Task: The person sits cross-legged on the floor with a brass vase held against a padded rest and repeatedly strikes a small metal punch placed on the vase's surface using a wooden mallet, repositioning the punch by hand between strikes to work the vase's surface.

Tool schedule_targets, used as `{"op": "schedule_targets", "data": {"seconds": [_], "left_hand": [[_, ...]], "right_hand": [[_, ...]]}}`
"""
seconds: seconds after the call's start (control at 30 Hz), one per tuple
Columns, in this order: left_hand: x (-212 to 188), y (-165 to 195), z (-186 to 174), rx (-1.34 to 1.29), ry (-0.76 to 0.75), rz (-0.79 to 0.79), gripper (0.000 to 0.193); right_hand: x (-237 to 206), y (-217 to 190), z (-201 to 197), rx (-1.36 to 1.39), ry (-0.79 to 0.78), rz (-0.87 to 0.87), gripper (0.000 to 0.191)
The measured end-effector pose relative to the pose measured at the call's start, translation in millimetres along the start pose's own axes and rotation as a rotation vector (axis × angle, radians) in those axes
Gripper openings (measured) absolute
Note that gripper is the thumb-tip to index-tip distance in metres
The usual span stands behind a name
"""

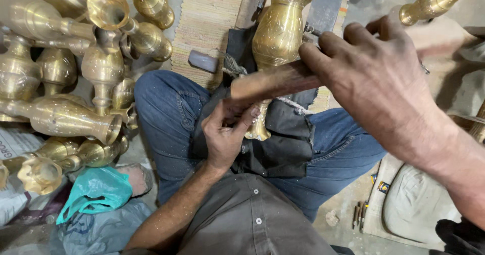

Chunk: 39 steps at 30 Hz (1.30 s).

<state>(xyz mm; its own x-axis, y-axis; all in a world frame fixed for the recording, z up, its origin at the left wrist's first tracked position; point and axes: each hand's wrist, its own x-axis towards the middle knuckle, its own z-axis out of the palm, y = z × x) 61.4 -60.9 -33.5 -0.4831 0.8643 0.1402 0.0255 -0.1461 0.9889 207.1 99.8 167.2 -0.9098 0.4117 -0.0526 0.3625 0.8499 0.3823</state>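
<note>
Head view: brass vase (279,30) lies on dark cloth (283,144) across the person's lap, between the knees. Left hand (227,133), grip pinched about the vase's foot. Right hand (376,78), grip wrapped round a wooden stick (275,80) laid across the vase. Finished brass vases (65,83) piled beside the left knee.

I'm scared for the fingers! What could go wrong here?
The raised right hand holds a brown wooden stick right above the left hand, so a blow might catch the left fingers. The tall engraved brass vase lies only on black cloth across the lap; it might roll or slip off.
</note>
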Motion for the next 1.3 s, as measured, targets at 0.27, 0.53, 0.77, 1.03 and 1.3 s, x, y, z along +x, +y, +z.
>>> {"op": "schedule_targets", "data": {"seconds": [0.27, 0.53, 0.77, 1.03, 1.3], "left_hand": [[1, 7, 1, 0.034, -0.004, -0.002, 0.018], [4, 6, 0, 0.098, -0.033, 0.015, 0.023], [5, 9, 0, 0.054, -0.049, 0.008, 0.023], [6, 10, 3, 0.002, -0.009, -0.096, 0.022], [5, 12, 2, 0.092, -0.023, -0.009, 0.023]], "right_hand": [[-3, 3, 1, 0.159, -0.083, 0.079, 0.025], [-8, 2, 9, 0.474, -0.101, 0.195, 0.031], [-10, 2, 6, 0.297, -0.081, 0.128, 0.024], [-10, -2, 14, -0.095, -0.137, 0.038, 0.02], [-5, 1, 21, 0.132, -0.075, 0.05, 0.025]]}}
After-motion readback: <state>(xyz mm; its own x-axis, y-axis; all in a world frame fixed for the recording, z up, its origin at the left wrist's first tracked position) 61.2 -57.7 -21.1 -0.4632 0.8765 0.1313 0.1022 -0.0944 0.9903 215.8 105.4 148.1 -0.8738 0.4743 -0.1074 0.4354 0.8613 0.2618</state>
